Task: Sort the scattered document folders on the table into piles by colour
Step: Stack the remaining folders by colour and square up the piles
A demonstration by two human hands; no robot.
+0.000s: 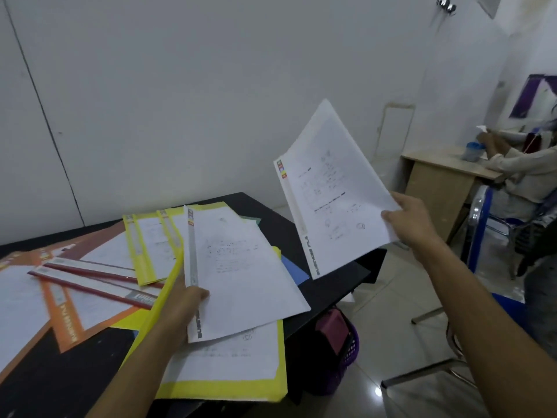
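Your left hand [184, 309] grips a white folder [241, 267] over the desk [84, 366]; your right hand [413, 224] pinches a second white folder [334, 191] aloft. Their print is too blurred to read.

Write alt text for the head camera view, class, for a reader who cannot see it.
The left hand grips a white folder low over a black table, and the right hand holds a second white folder up in the air. Yellow folders, orange folders and red folders lie scattered on the table.
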